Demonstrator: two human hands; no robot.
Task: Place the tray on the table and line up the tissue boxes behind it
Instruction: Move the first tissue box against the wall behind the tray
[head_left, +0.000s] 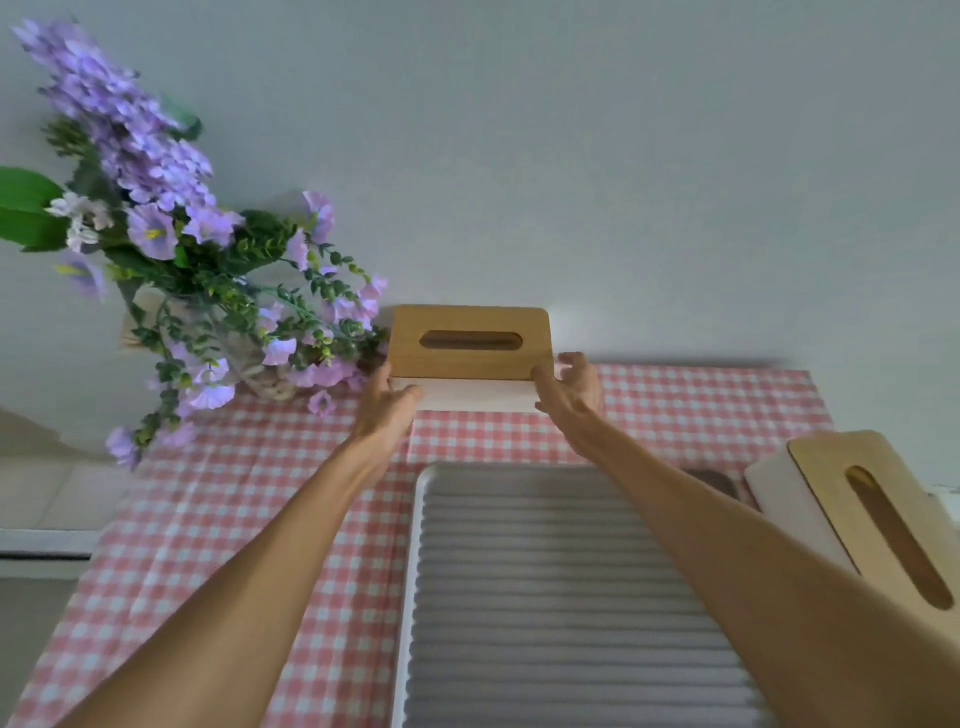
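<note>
Behind tray (415, 519), against wall: box (470, 340) on table (234, 493), long axis left-right, between both hands. Left hand (387, 410) grips left end. Right hand (569, 387) at right end, thumb touching corner, fingers spread loose. Second box (883, 525) well right, skewed, nearer right hand; likely next.

Bg wall (623, 156): plain, pale grey-white, unmarked, runs directly behind table (675, 415) across full width. Table covered w/ pink-and-white check cloth (208, 519), back edge against wall. Purple-bloom flower arrangement (156, 208) w/ green foliage, in pale woven-looking vase (265, 376), at table's back left corner, overhanging its left edge. Left of table, lower down: beige tiled surface (52, 493), then white strip (41, 541); floor or ledge, cannot tell. Light: soft, even, no hard shadows; faint shade on wall just above table's back edge
</note>
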